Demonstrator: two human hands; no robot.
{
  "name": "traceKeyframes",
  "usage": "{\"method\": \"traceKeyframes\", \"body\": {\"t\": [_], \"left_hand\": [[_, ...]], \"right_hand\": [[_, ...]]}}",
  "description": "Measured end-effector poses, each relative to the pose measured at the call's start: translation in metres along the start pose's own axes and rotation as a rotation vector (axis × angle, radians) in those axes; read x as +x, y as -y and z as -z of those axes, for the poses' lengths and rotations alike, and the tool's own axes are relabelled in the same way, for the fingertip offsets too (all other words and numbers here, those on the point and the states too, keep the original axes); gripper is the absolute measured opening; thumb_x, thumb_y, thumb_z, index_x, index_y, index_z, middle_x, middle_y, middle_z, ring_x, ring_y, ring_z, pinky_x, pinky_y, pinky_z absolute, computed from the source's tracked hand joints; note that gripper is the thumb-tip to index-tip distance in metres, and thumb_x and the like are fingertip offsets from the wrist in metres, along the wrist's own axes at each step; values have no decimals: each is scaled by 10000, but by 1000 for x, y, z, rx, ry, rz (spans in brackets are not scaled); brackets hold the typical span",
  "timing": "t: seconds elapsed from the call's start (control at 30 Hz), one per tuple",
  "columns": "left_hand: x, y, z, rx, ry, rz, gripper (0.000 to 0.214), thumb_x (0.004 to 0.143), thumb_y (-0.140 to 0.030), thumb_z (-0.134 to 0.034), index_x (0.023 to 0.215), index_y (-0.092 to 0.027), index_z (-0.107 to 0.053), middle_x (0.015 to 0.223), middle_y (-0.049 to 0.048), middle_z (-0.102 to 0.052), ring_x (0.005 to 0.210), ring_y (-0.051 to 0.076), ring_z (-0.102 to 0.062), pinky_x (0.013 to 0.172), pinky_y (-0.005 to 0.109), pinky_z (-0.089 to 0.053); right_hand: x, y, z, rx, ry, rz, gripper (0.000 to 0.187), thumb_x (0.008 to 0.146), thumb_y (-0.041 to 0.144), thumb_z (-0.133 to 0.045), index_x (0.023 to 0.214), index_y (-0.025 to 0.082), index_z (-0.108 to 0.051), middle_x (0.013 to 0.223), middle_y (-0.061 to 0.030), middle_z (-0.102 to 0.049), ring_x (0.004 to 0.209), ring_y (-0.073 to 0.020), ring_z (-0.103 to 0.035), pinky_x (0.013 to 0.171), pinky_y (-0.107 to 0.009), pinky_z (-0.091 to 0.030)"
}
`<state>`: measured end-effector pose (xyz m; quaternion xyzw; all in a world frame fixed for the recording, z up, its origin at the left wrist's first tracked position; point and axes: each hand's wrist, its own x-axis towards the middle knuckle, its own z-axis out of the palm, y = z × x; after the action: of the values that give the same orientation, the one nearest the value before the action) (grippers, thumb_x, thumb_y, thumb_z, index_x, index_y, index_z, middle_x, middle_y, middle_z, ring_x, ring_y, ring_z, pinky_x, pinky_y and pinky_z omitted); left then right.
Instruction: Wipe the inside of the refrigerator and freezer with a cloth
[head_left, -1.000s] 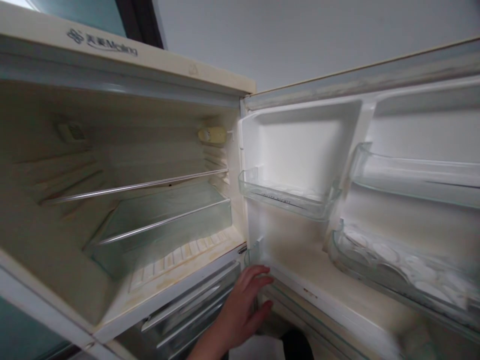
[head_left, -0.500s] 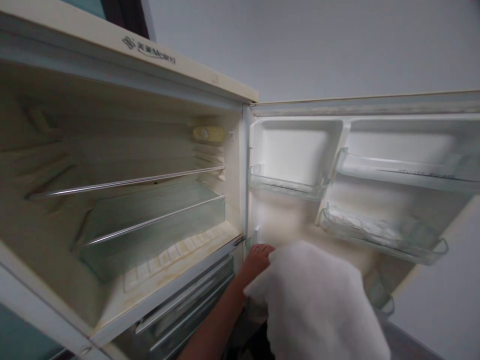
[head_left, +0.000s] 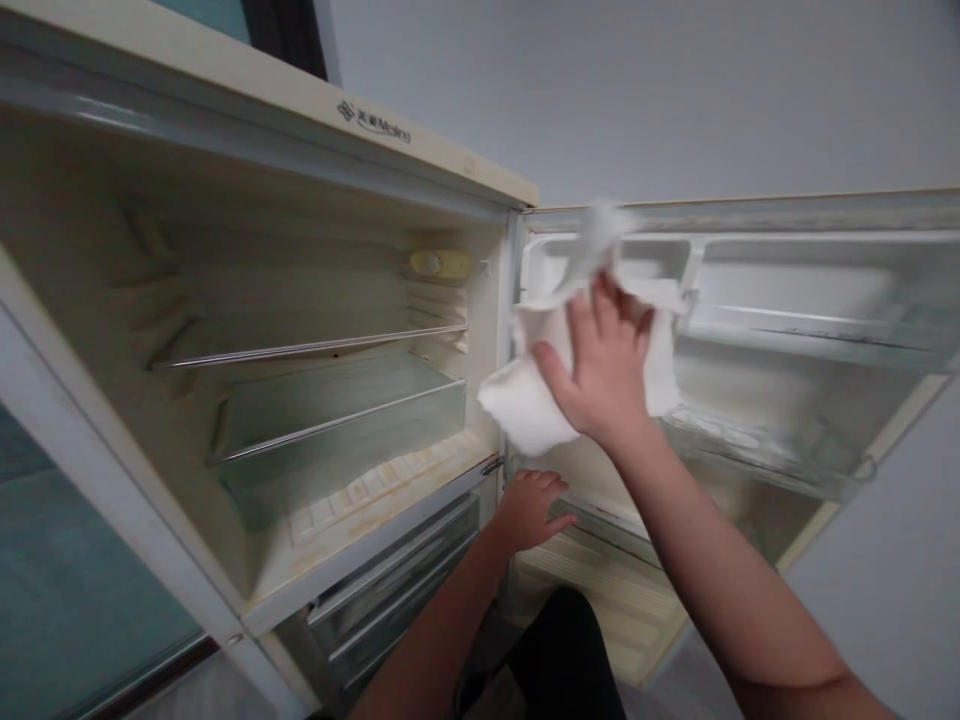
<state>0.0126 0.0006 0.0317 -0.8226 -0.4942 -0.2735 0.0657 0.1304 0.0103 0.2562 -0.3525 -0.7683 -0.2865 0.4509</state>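
- The fridge (head_left: 90, 330) stands open and fills the left half of the view. Its inner walls are yellowed, and a brand mark sits on the top band.
- The fridge door (head_left: 810, 212) is swung out to the right, with its inner side facing the person.
- A glass shelf (head_left: 337, 410) lies across the lower part of the fridge's compartment, and a thinner shelf edge (head_left: 300, 348) runs above it.
- A drawer front (head_left: 390, 600) sits under the compartment floor, at the bottom of the view.
- Clear racks (head_left: 810, 340) run across the inside of the door, one above another.
- The white cloth (head_left: 525, 405) is bunched against the upper inner side of the door, just right of the hinge edge. One corner sticks up to the door's top rim.
- The right hand (head_left: 604, 365) is clamped on the cloth. Its fingers spread over it, its thumb hooks into the lower fold, and the palm presses toward the door.
- The left hand (head_left: 529, 508) is lower down, well below the cloth. It lies open with the fingers loosely apart, resting on the bottom part of the door near the hinge.
- A small yellowish housing (head_left: 441, 263) sits high on the fridge's right inner wall.
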Motion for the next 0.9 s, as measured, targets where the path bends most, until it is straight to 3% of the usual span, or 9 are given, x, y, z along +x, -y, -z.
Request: {"method": "traceKeyframes", "body": {"t": [0.07, 0.13, 0.27, 0.43, 0.57, 0.67, 0.77, 0.9], "left_hand": [[0, 1, 0, -5, 8, 1, 532, 902, -610, -580, 1259, -218, -624, 1241, 96, -674, 1157, 275, -607, 1013, 451, -409], [1, 3, 0, -5, 11, 4, 504, 895, -614, -591, 1209, -224, -649, 1181, 78, -698, 1112, 264, -624, 991, 443, -419], [3, 4, -1, 0, 20, -6, 471, 897, -637, -575, 1098, -227, -687, 1090, 57, -720, 1043, 241, -643, 945, 417, -430], [4, 1, 0, 64, 24, 1, 494, 901, -656, -552, 1031, -198, -682, 1001, 73, -712, 980, 239, -645, 893, 392, -430], [5, -1, 1, 122, 48, -25, 488, 923, -657, -505, 968, -197, -661, 953, 70, -696, 944, 232, -641, 845, 366, -429], [5, -2, 2, 138, 52, -30, 473, 933, -645, -497, 948, -196, -646, 938, 65, -690, 935, 229, -641, 837, 361, -426], [5, -4, 2, 131, 48, -17, 456, 930, -630, -515, 950, -194, -646, 931, 61, -687, 933, 233, -640, 846, 373, -430], [5, -7, 0, 108, 38, 9, 441, 912, -624, -553, 950, -197, -657, 936, 58, -692, 934, 243, -640, 853, 393, -436]], "right_hand": [[8, 7, -14, -35, 5, 18, 630, 970, 461, -497, 1480, 101, -410, 1533, -215, -389, 1391, -398, -325, 1158, -661, -151], [13, 14, -27, -70, 58, 54, 494, 943, 359, -549, 1341, 67, -532, 1390, -238, -524, 1278, -374, -430, 1138, -612, -208], [18, 14, -36, -98, 153, 79, 238, 946, 238, -511, 1110, 107, -624, 1066, -187, -648, 1004, -310, -538, 1006, -520, -333], [10, -2, -23, -145, 146, 114, 287, 972, 207, -449, 1212, 133, -589, 1059, -161, -639, 988, -292, -512, 957, -459, -328], [-2, -18, -9, -173, 101, 77, 323, 979, 357, -487, 1191, 145, -608, 1031, -145, -634, 999, -298, -487, 953, -447, -312], [-10, -29, -4, -165, 72, 37, 387, 1013, 413, -398, 1181, 153, -631, 1008, -134, -629, 1006, -291, -481, 966, -449, -301], [-17, -33, -6, -136, 24, -3, 407, 1022, 363, -363, 1267, 158, -615, 1052, -135, -624, 1055, -290, -472, 1024, -476, -277], [-22, -20, -21, -89, -19, -55, 469, 1002, 299, -392, 1426, 137, -508, 1152, -153, -597, 1193, -306, -434, 1147, -547, -167]]}}
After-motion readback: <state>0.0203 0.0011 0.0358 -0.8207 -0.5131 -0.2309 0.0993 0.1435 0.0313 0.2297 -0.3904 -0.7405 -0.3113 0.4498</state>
